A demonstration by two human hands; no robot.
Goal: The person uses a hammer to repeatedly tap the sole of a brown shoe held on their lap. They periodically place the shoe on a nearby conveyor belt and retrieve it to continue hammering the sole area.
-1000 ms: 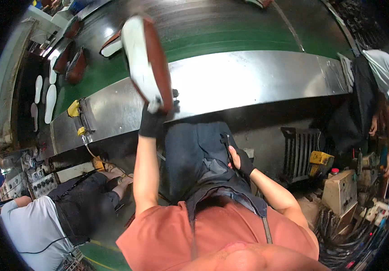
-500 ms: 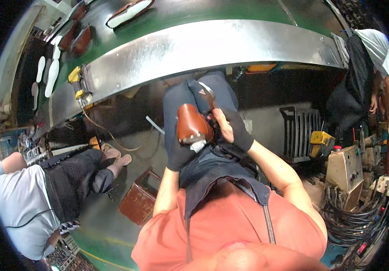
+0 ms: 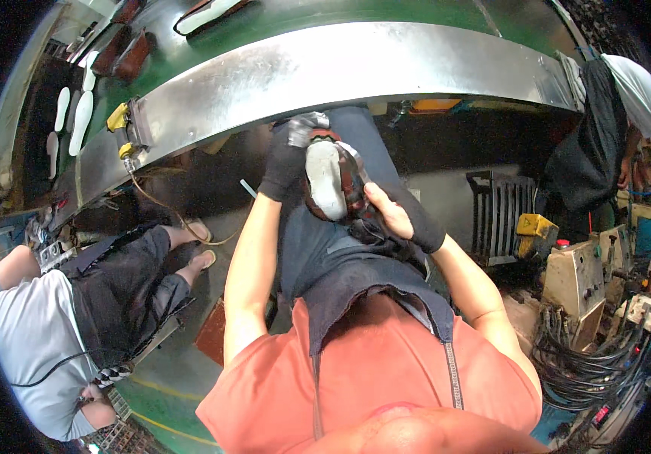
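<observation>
A reddish-brown leather shoe (image 3: 325, 181) is held over my lap with its pale underside facing up. At its far end my left hand (image 3: 300, 136) is closed on it, in a black glove with grey-covered fingertips. Close to the shoe's right side, my right hand (image 3: 397, 218) wears a black fingerless glove and is closed round a hand tool (image 3: 353, 160) with a curved metal head. The tool lies along the shoe's right edge; whether they touch I cannot tell. Its handle is mostly hidden by my hand.
Ahead runs a metal bench edge (image 3: 356, 64) beside a green belt carrying shoes and white insoles (image 3: 81, 125). A yellow tool (image 3: 119, 119) is at left. One co-worker (image 3: 46, 310) sits left; another (image 3: 643, 106) stands right, near a control box (image 3: 571, 276) and cables.
The shoe has turned over from its brown upper to its pale underside. My left hand has moved from its near end to its far end. My right hand has shifted slightly nearer me.
</observation>
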